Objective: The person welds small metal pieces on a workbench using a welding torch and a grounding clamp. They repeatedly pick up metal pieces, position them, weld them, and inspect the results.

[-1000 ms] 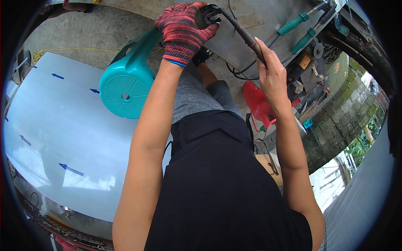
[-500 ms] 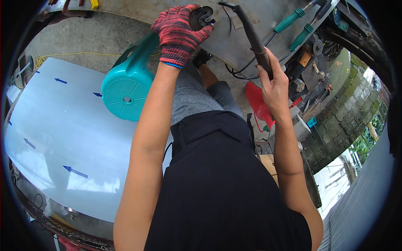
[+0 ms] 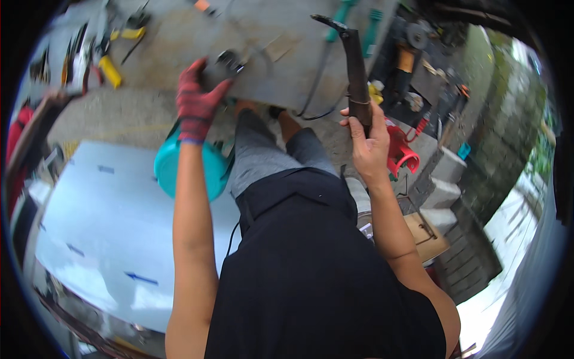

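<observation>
My left hand (image 3: 200,105), in a red and black knitted glove, is open above the worktable, thumb and fingers spread. Just beyond its fingertips lies a small dark metal piece with a curved, shiny edge (image 3: 231,61), blurred; whether the glove still touches it is unclear. Bare and closed, my right hand (image 3: 372,140) grips the lower end of a hammer-like tool (image 3: 357,78). Its handle is brown and thick, bound with a thin band, and a narrow black bent head points to the left. The tool is held upright over the table's near edge.
The metal worktable (image 3: 173,45) bears yellow-handled tools (image 3: 110,70) at the left and green-handled cable holders (image 3: 372,30) at the right. A teal stool (image 3: 191,170) stands by a pale panel (image 3: 113,209). An angle grinder (image 3: 409,51) and a red object (image 3: 402,152) are farther right.
My left hand has come off the metal piece and moved left and nearer, its fingers opening. My right hand has shifted left and nearer with the tool. The view has turned, showing more table.
</observation>
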### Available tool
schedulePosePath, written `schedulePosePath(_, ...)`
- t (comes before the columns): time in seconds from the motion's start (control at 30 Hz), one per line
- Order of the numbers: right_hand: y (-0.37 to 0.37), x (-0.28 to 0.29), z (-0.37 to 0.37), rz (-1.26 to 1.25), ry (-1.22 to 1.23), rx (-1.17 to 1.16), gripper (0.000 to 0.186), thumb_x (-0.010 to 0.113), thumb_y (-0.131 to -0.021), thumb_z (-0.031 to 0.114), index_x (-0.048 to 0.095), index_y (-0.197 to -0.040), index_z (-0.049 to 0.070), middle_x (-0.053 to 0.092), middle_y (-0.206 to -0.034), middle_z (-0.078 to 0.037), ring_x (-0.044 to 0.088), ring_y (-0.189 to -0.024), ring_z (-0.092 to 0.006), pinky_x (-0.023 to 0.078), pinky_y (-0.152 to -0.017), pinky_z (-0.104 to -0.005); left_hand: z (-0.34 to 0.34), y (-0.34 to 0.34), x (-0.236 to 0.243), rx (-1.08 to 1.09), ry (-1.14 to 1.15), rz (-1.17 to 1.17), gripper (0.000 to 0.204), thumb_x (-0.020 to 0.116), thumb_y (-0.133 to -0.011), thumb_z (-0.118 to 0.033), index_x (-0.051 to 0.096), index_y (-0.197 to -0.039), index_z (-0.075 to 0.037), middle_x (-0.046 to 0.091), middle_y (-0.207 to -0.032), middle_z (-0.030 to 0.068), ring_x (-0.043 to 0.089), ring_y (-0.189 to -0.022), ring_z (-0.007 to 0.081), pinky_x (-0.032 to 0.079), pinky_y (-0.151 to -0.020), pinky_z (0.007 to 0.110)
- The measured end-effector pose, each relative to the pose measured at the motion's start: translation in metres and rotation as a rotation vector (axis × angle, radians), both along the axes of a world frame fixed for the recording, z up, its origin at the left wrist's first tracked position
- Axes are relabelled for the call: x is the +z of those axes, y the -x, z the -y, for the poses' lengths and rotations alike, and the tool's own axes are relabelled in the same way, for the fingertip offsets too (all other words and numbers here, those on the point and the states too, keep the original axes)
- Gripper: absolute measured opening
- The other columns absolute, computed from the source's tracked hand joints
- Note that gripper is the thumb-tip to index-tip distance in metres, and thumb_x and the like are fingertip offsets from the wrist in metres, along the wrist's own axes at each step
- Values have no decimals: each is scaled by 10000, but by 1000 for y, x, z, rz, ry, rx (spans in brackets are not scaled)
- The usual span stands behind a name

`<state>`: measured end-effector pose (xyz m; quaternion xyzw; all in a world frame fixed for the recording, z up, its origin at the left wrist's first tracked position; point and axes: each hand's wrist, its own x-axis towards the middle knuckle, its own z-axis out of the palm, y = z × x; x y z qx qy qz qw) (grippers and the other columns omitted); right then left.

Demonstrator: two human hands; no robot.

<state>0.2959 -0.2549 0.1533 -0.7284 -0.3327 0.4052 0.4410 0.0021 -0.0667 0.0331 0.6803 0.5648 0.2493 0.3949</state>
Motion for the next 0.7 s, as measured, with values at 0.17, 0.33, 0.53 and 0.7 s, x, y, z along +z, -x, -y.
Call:
schedulePosePath(0.17,-80,0,10,351,-14,-225,428,621,-1043,91,503,-1448,19,737,-1111,-121,728,-952,-217,555,-872,-351,26,48,15,238,281,196,464,647,-1029,-173,548,-1446,6,618,-1408,174,578,-1321,267,452,-1130,388)
schedulePosePath(0.33,-196,-24,64,859,80,-497,417,610,-1025,114,536,-1425,20,713,-1201,-191,699,-1092,-383,532,-948,-434,43,50,25,103,415,6,446,642,-1056,-269,591,-1405,5,652,-1356,146,601,-1246,221,459,-1092,351)
schedulePosePath(0.53,-326,-137,119,955,207,-734,480,664,-973,111,551,-1429,18,611,-1193,-219,612,-1103,-435,489,-982,-483,89,92,41,-176,708,-281,410,701,-1025,-258,627,-1342,-8,703,-1264,124,641,-1173,198,483,-1050,340)
schedulePosePath(0.7,-379,-196,115,904,344,-795,469,664,-973,110,563,-1431,106,607,-1167,-207,623,-1119,-420,497,-966,-497,110,92,78,-297,760,-547,422,713,-1010,-235,634,-1356,-5,716,-1264,141,663,-1153,224,504,-1031,357)
